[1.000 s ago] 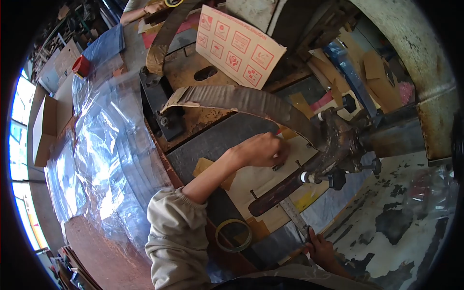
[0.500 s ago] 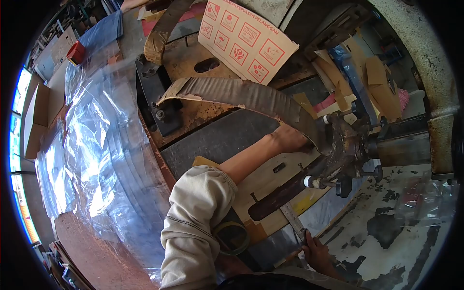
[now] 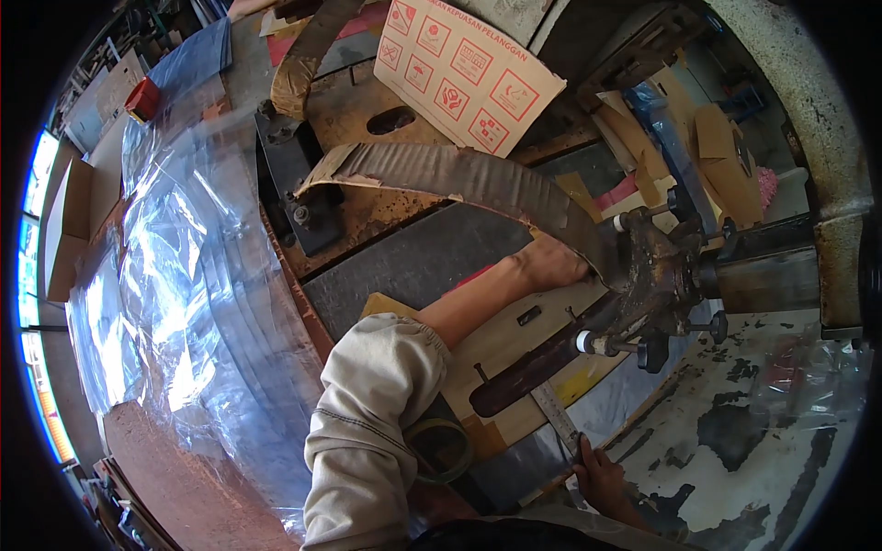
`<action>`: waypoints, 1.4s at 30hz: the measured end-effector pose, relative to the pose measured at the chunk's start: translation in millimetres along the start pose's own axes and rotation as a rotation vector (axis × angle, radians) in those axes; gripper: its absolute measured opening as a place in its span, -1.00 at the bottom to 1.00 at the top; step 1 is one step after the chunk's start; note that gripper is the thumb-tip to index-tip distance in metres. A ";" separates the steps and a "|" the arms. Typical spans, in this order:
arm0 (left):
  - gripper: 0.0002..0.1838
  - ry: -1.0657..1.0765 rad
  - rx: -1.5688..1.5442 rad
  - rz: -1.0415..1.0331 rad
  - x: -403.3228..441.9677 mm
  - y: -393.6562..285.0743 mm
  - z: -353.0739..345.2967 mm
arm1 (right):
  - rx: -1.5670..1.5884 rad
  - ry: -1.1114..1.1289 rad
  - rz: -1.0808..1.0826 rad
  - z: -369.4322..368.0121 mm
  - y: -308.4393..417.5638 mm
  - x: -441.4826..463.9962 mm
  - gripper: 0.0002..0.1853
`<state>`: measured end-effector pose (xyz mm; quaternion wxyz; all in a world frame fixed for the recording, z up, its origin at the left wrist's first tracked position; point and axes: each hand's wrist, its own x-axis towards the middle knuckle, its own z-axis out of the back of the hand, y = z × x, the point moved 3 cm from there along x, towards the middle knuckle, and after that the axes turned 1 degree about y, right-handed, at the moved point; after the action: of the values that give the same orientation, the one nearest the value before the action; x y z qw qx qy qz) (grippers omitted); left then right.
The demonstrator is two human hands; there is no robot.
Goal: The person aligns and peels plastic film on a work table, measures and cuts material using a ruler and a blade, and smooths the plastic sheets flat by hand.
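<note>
My left hand [image 3: 554,264], below a beige sleeve [image 3: 372,399], reaches under the edge of a curved brown strip [image 3: 441,174]. Its fingers are hidden behind the strip and the dark machine head [image 3: 657,275], so their grip cannot be made out. Lower right, my right hand [image 3: 602,477] is closed on the near end of a metal ruler [image 3: 555,413]. The ruler's far end meets the edge of a dark, rounded bar [image 3: 519,376] with upright pins, which lies above a pale board [image 3: 478,340].
Clear plastic sheets [image 3: 193,285] cover the left side. A printed cardboard piece [image 3: 469,73] stands at the back, near a black bolted block [image 3: 299,184]. A roll of tape [image 3: 441,450] lies by my sleeve. Cardboard boxes [image 3: 721,165] sit beyond the machine arm [image 3: 767,283].
Both hands stay almost where they were, the right still on the ruler. A bit of red now shows beside my left forearm. The view has shifted very slightly.
</note>
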<state>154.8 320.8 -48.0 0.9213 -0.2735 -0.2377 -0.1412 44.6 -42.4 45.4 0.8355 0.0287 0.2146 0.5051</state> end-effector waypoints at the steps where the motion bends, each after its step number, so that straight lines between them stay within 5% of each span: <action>1: -0.73 -0.034 0.016 -0.028 -0.3 -1.2 1.1 | 0.002 -0.002 0.000 -0.6 0.2 -0.2 -0.31; 7: -0.90 -0.185 0.255 -0.192 -3.0 -13.3 3.9 | 0.006 0.001 -0.005 1.3 2.6 1.1 -0.31; 19: -0.79 0.268 0.149 -0.068 -0.8 -28.9 28.3 | -0.028 -0.041 -0.029 -3.2 -0.5 -0.9 -0.31; 25: -0.83 0.035 0.037 -0.072 -2.1 -20.1 9.8 | -0.028 -0.026 -0.048 0.8 3.2 1.0 -0.31; 31: -0.82 0.068 -0.053 0.020 -1.5 -19.9 14.2 | -0.020 -0.019 -0.046 2.1 3.7 1.5 -0.31; 34: -0.66 0.166 -0.100 0.035 -1.3 -11.9 1.7 | -0.003 -0.030 -0.037 -1.1 1.1 0.0 -0.30; 38: -0.83 -0.158 0.046 -0.069 -1.7 -9.1 -4.7 | 0.000 -0.026 -0.042 -2.6 0.5 -1.0 -0.30; 42: -0.83 -0.158 0.000 -0.020 -0.1 -7.3 -3.9 | -0.013 -0.020 -0.040 -2.9 -0.4 -1.8 -0.30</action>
<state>153.3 312.7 -47.8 0.8983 -0.2815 -0.3121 -0.1283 43.0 -44.6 43.3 0.8478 0.0242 0.2033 0.4892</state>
